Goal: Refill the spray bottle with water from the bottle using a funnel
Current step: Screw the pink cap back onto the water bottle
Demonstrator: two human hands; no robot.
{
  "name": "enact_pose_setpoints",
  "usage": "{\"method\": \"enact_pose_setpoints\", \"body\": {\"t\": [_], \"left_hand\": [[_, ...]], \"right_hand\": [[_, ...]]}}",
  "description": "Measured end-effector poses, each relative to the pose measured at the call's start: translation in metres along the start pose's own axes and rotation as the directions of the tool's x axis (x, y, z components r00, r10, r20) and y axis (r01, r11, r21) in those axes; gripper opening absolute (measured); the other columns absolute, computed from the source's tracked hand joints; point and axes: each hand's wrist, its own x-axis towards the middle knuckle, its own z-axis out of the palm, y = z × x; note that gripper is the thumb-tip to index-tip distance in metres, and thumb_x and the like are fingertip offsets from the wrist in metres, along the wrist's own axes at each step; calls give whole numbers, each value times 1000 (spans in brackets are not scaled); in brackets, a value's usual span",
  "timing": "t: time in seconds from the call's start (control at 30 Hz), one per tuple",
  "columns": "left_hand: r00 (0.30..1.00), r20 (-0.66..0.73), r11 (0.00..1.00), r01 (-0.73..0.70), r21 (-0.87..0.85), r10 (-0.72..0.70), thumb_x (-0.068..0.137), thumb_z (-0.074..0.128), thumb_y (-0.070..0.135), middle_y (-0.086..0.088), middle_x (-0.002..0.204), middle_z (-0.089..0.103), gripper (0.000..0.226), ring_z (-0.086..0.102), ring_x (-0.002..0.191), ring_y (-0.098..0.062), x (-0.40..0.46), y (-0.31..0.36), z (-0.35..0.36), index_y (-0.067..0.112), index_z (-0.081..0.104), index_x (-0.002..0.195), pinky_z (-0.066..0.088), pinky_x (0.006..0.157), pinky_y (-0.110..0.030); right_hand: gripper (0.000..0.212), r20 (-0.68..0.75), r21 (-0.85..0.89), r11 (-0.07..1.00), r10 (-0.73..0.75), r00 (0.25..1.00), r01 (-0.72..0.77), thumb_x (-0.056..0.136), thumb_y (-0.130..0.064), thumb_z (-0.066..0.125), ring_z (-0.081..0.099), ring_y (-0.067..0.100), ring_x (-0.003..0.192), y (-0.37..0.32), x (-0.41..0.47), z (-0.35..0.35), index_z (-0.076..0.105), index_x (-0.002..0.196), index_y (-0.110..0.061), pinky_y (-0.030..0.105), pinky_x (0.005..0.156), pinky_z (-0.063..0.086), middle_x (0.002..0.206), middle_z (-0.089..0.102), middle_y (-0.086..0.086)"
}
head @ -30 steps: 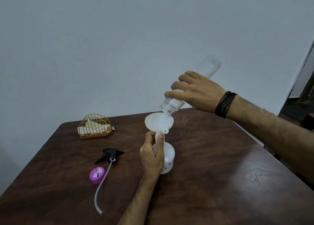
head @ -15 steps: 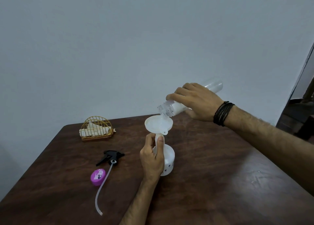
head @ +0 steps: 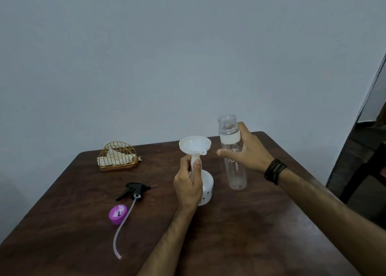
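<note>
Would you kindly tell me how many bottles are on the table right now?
2. The white spray bottle stands mid-table with the funnel in its neck, held by the left hand. The clear water bottle stands upright just right of it, in the right hand.

The left hand (head: 189, 187) hides the spray bottle (head: 205, 189) neck and funnel (head: 195, 145) spout. Bottle (head: 231, 150) print is illegible. Desk (head: 261, 234) near corners are cropped.
</note>
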Motion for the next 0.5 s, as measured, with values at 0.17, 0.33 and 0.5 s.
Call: {"method": "enact_pose_setpoints", "body": {"t": [0.17, 0.33, 0.5], "left_hand": [[998, 56, 1000, 5, -15, -4, 102, 47, 45, 18, 95, 65, 27, 65, 90, 0, 10, -1, 15, 22, 58, 110, 52, 69, -19], [994, 104, 999, 26, -24, -24, 102, 51, 38, 9, 100, 67, 21, 66, 91, -4, 20, -5, 30, 22, 56, 115, 50, 71, -16], [985, 164, 996, 68, -54, -59, 101, 54, 38, 10, 94, 67, 19, 65, 86, -4, 33, -6, 38, 22, 55, 111, 52, 71, -22]], "right_hand": [[73, -38, 103, 992, 78, 996, -74, 70, -39, 88, 65, -1, 99, 16, -22, 12, 45, 127, -25, 14, 80, 52, 113, 65, -13], [73, -66, 161, 982, 108, 992, -96, 68, -36, 90, 62, -12, 95, 24, -38, 20, 46, 125, -28, 5, 74, 49, 110, 65, -16], [71, -106, 171, 980, 118, 987, -99, 67, -36, 91, 64, -9, 95, 27, -44, 27, 47, 122, -26, 10, 75, 52, 107, 67, -15]]}}
